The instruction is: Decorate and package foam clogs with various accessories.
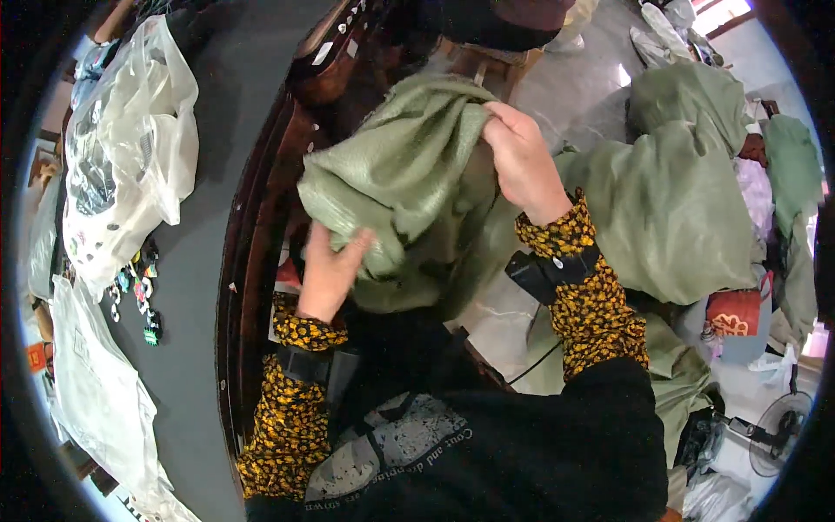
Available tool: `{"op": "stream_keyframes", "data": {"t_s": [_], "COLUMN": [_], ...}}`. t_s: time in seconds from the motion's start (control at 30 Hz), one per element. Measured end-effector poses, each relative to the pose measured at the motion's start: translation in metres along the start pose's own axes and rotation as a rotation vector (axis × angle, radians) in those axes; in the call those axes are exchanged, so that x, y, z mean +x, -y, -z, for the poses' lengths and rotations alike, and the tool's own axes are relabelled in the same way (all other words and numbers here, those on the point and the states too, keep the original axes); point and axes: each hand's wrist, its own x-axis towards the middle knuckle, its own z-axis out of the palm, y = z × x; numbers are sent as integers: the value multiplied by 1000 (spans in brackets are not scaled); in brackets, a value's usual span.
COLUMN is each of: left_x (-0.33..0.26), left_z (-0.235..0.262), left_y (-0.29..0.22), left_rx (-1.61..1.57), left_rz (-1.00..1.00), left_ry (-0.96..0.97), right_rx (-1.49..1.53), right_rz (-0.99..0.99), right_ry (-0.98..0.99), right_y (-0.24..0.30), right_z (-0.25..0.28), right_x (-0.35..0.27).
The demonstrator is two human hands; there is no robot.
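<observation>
A green woven sack (396, 152) hangs bunched up in front of my body, raised between both hands. At its upper right edge, my right hand (526, 165) pinches the fabric, fingers closed. Lower down on the sack's left side, my left hand (330, 270) is closed on the material; the fold covers most of its fingers. The sack's lower part droops toward my lap. Its inside cannot be seen.
On the left, a dark grey tabletop (209, 130) with a brown wooden edge carries a clear plastic bag (130, 130), small colourful trinkets (139, 291) and a white plastic sheet (100, 383). Bulging green sacks (670, 209) stand right, near a fan (778, 431) and a red-and-grey box (735, 317).
</observation>
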Motion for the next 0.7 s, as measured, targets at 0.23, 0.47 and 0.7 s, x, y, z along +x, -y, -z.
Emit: {"op": "stream_keyframes", "data": {"t_s": [0.23, 0.47, 0.7], "left_x": [8, 23, 33], "left_z": [-23, -19, -17], "left_y": [20, -9, -43], "left_rx": [-107, -777, -928], "left_rz": [-263, 258, 356], "left_ry": [207, 304, 215], "right_rx": [51, -9, -397], "right_rz": [203, 448, 647], "right_ry": [288, 83, -347], "right_y": [105, 113, 99], "right_z": [-53, -32, -14], "right_x": [-8, 19, -41]}}
